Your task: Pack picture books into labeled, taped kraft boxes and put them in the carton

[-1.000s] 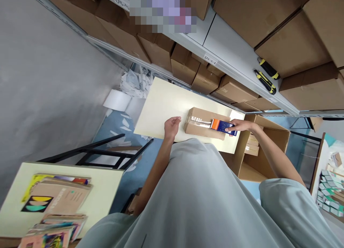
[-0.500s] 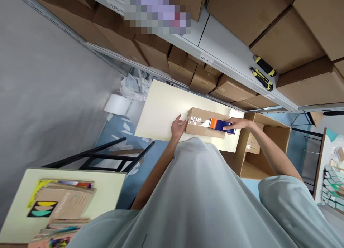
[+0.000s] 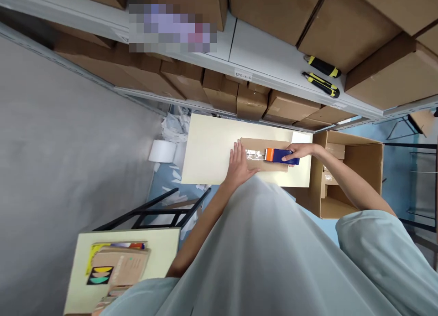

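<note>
A long cardboard box [image 3: 277, 166] lies flat on the pale yellow table [image 3: 208, 147], with a shiny strip of clear tape [image 3: 255, 154] along the left part of its top. My right hand [image 3: 294, 153] is wrapped round a dark blue and orange tape dispenser [image 3: 281, 156], whose orange end points left and rests on or just over the taped top. At the box's left end lies my left hand [image 3: 240, 164]. Its fingers are stretched out along that end, and the thumb reaches along the near edge.
An open carton [image 3: 362, 170] holding smaller boxes stands right of the table. Above, a metal shelf [image 3: 267, 51] bears cardboard boxes and two utility knives [image 3: 321, 84]. Notebooks [image 3: 119, 266] lie on another table [image 3: 164, 247] at lower left. White roll [image 3: 162, 151] and crumpled paper [image 3: 175, 126] sit beyond the table's left edge.
My left hand has moved from beside the box's left end to lie against it with fingers extended. The tape dispenser stays near the middle of the box top. The camera view has shifted.
</note>
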`<action>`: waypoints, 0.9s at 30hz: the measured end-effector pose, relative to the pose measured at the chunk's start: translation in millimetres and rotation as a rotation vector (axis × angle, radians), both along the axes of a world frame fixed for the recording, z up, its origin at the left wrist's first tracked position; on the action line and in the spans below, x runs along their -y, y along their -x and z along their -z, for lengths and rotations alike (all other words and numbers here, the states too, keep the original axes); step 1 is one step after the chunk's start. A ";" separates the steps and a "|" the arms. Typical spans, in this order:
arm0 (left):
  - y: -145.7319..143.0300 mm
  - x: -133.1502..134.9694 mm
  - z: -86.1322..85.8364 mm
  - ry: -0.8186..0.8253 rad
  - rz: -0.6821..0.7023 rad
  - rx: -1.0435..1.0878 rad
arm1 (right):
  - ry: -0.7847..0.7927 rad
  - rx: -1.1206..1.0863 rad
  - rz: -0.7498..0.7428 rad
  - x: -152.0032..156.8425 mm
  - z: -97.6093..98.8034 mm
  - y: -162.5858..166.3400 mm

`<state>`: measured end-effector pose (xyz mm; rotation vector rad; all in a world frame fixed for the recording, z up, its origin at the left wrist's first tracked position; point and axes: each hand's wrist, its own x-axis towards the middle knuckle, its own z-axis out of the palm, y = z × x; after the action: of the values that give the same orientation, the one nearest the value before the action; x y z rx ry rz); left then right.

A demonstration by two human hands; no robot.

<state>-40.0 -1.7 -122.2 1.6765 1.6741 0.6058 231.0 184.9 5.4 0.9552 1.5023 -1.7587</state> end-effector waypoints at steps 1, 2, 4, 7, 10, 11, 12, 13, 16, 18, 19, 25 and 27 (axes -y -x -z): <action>-3.5 -3.1 -2.1 -0.019 0.068 -0.068 | 0.002 -0.004 -0.003 0.3 -0.2 -0.1; -7.1 -5.6 -3.6 -0.020 0.127 -0.129 | 0.002 -0.012 -0.006 0.6 -0.3 -0.2; -13.3 -8.6 -4.5 0.003 0.208 -0.233 | 0.012 -0.033 -0.010 1.3 0.5 -0.9; -17.2 -9.0 -1.2 0.029 0.248 -0.343 | 0.042 -0.045 0.008 2.2 4.9 -2.8; -16.1 -8.4 4.0 0.032 0.250 -0.391 | 0.050 -0.061 0.025 1.7 10.9 -6.7; -15.4 -8.5 5.4 0.033 0.250 -0.396 | 0.057 -0.076 0.029 0.9 12.7 -8.5; -14.8 -8.7 6.7 0.034 0.251 -0.398 | 0.066 -0.095 0.032 0.0 14.3 -10.6; -14.2 -9.0 7.8 0.035 0.252 -0.398 | 0.076 -0.114 0.037 -0.9 15.6 -12.8; -13.2 -10.0 10.6 0.038 0.258 -0.402 | 0.091 -0.176 0.046 -2.8 18.5 -18.9; -12.7 -10.3 12.7 0.041 0.257 -0.409 | 0.086 -0.221 0.053 -2.2 19.4 -21.7; -12.5 -10.4 13.8 0.046 0.254 -0.411 | 0.083 -0.245 0.053 -1.5 19.4 -23.2; -11.2 -11.3 14.0 0.096 0.238 -0.424 | 0.100 -0.252 0.021 -5.0 11.2 -56.2; -11.5 -11.9 10.7 0.108 0.245 -0.434 | 0.084 -0.205 0.018 -11.3 6.2 -80.5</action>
<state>-28.5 10.2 -132.9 1.9924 1.7125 0.0306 311.5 196.2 -0.8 0.7673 1.5340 -1.9656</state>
